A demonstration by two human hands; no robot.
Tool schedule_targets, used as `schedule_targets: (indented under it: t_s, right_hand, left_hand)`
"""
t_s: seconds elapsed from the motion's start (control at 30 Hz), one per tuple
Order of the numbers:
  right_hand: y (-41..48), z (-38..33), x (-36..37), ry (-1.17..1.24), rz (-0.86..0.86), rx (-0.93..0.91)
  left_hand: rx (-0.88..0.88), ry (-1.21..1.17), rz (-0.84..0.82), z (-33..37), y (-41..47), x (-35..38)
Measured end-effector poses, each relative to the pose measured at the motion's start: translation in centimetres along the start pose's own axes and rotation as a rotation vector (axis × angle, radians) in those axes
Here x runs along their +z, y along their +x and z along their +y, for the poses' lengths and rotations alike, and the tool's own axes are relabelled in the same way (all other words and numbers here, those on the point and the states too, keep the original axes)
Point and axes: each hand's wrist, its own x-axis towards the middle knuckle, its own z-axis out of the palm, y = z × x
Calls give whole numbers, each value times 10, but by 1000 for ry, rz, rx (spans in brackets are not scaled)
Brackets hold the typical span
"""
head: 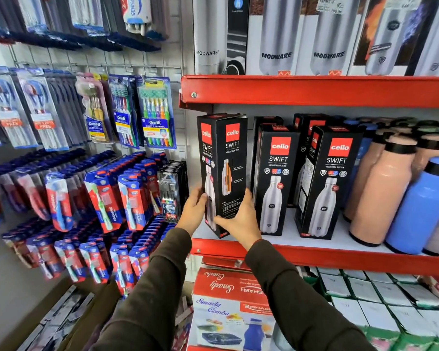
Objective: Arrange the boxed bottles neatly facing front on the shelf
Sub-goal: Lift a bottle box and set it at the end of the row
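At shelf's (pixel 314 252) left end, both hands (left (pixel 192 210), right (pixel 238 219)) clasp an upright black box (pixel 222 158), corner turned outward.

Red metal shelving (pixel 314 91) right; grid wall panel (pixel 86 62) left, evenly lit.

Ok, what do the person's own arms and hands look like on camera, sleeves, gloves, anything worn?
Both hands are bare, with no gloves or rings visible: left hand, right hand. Both arms are covered to the wrist by long dark brownish-olive sleeves, the left sleeve and the right sleeve. A thin reddish edge shows at the right cuff.
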Motion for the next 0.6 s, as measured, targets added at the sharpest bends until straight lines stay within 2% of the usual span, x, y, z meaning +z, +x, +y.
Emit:
schedule_targets:
  t_s: [0.2,0.4,0.6]
  right_hand:
    - [3,4,-1,-113,-207,6]
    - [11,3,-1,-189,-262,-6]
    - [16,8,2,-277,-211,-38]
  left_hand:
    - [-1,13,-37,-6,0,-13]
    - [44,-13,-20,-11,-5,-13]
    - [41,-12,51,-21,-1,-2]
